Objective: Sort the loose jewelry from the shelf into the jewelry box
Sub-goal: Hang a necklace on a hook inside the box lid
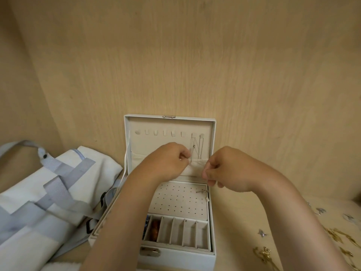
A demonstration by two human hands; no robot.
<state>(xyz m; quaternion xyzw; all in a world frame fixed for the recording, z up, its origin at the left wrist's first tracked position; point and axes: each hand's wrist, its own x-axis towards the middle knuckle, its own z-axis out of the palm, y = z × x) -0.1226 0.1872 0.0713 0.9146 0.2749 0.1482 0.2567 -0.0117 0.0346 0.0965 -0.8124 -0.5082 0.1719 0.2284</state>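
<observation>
Jewelry box (176, 253): open on the shelf (244, 222), lid upright.
Chain (197, 151): thin, silver, hanging from lid hooks into the fabric pocket (193, 167).
Left hand (170, 159): fingers pinched shut, apparently on the chain.
Right hand (224, 169): pinched at the pocket's edge; contents unclear.
Handling: light, limp, tangle-prone; grip near the clasp.
Remaining: loose jewelry (265, 253) lies right of the box.

No readable text, label, brand, number or sign is to be seen anywhere, neither on the box (176, 255) nor on the bag (39, 192) at nine o'clock.
</observation>
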